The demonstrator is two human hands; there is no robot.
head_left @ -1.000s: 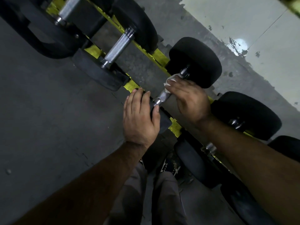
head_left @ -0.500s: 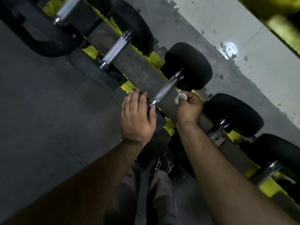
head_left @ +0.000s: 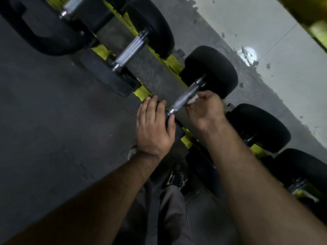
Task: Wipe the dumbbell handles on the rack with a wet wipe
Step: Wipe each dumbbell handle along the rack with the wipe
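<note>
five dumbbells [head_left: 187,97], one wet wipe [head_left: 192,99], two hands [head_left: 154,128]

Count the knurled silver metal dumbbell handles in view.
3 clear handles: one cut off at top left, one right of it, one against the right hand. Dumbbells at lower right mostly hide theirs.

Near weight [head_left: 174,127] mostly hidden under left hand [head_left: 153,127], wipe [head_left: 192,99] largely buried in right hand [head_left: 206,108], top-left dumbbell [head_left: 70,6] cut at 11 o'clock, yellow bar [head_left: 311,13] blurred at 1 o'clock.
</note>
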